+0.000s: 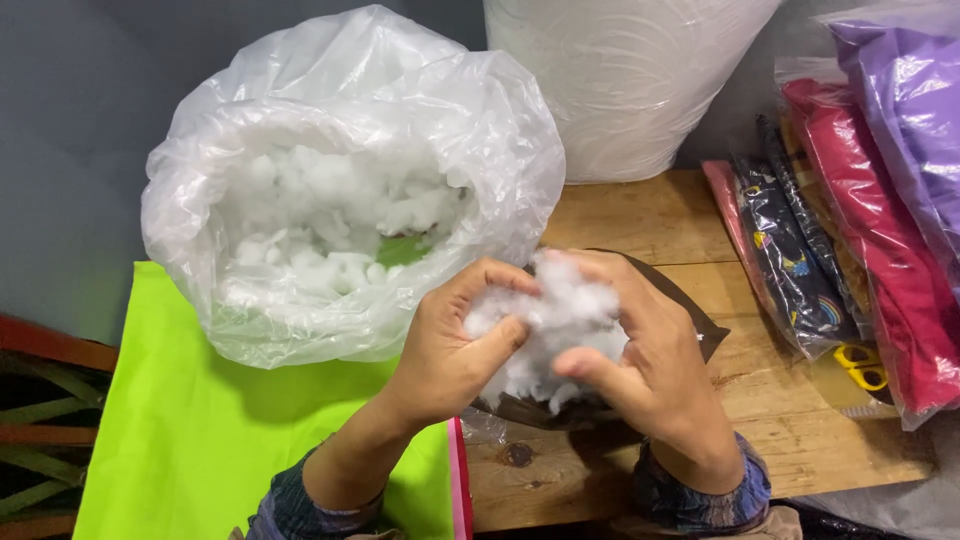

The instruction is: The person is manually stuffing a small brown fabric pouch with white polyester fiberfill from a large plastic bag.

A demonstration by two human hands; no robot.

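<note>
A clump of white fibre stuffing (560, 325) sits between both hands above the wooden table (780, 400). My left hand (450, 345) grips its left side with thumb and fingers. My right hand (655, 365) pinches its right side and lower part. Under the hands lies a dark brown fabric piece (705, 325), mostly hidden. To the left stands an open clear plastic bag (500, 140) partly filled with the same white stuffing (330, 215), resting on bright green cloth (210, 430).
A large white plastic sack (625, 80) stands at the back. Packaged fabrics in purple (915, 100), red (890, 260) and dark print (795, 260) are stacked at right. Yellow-handled scissors (862, 365) lie near them. A pink strip (458, 480) edges the green cloth.
</note>
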